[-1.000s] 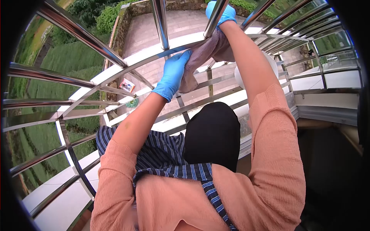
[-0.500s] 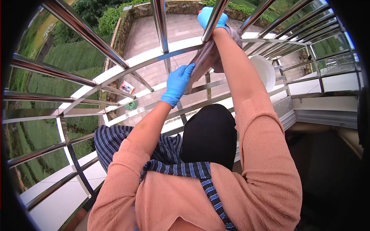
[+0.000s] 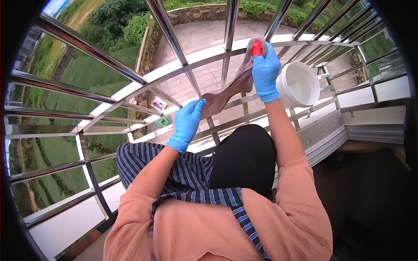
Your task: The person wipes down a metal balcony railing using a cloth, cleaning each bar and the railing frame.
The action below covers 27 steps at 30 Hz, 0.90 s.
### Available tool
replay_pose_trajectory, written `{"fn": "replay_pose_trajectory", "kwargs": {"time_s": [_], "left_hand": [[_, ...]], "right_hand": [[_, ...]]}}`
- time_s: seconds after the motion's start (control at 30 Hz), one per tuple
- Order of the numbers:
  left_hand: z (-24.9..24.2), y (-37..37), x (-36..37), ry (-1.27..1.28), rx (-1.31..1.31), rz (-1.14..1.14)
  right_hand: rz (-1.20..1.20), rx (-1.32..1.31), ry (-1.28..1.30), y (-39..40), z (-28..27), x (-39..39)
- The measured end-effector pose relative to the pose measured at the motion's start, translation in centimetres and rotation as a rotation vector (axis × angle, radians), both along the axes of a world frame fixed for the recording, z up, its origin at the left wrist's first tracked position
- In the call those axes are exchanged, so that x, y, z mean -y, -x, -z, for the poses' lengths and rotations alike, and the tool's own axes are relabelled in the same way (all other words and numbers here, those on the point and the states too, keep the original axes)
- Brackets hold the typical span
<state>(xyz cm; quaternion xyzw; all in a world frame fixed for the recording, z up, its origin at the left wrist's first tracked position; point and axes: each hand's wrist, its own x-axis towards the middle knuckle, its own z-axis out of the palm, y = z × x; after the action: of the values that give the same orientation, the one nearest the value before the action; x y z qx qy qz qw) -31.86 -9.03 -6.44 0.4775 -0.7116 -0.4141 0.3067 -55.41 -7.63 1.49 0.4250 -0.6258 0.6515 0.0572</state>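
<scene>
A greyish-brown cloth is stretched between my two hands, just on this side of the metal railing bars. My left hand, in a blue glove, pinches its lower left end. Higher up and to the right, my right hand, gloved in blue too, is closed around the cloth's other end. Something red shows at the right hand's fingers, with cloth looped around it; I cannot make out what it is. To the right of that hand is a white bucket.
A curved white rail carries the upright bars across the front. My knee in black and the striped apron are below the hands. Beyond the railing, a paved yard, a green object and grass lie lower down.
My right hand has come back from around an upright bar, turned over and moved right with the cloth. My left hand has moved slightly down and left. More of the bucket shows.
</scene>
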Motion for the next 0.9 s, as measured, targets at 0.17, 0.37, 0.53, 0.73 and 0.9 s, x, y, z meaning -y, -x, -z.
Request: {"fn": "replay_pose_trajectory", "kwargs": {"time_s": [0.17,0.37,0.53,0.73,0.9], "left_hand": [[-9.4,7.7,3.4,0.11,-0.379,-0.064],[-11.6,14.1,12.6,0.453,0.582,0.111],[-9.4,16.3,18.7,0.392,0.754,0.242],[-6.4,18.2,22.4,0.501,0.904,0.366],[-7.8,18.2,21.1,0.573,0.884,0.238]], "right_hand": [[0.132,0.383,0.055,1.6,1.5,-4.8],[-0.018,0.54,0.051,1.3,1.3,-6.1],[-0.176,0.553,-0.132,0.7,4.3,-1.4],[-0.326,0.792,-0.182,-0.7,5.8,1.1],[-0.287,0.872,-0.105,-0.1,6.2,0.4]]}}
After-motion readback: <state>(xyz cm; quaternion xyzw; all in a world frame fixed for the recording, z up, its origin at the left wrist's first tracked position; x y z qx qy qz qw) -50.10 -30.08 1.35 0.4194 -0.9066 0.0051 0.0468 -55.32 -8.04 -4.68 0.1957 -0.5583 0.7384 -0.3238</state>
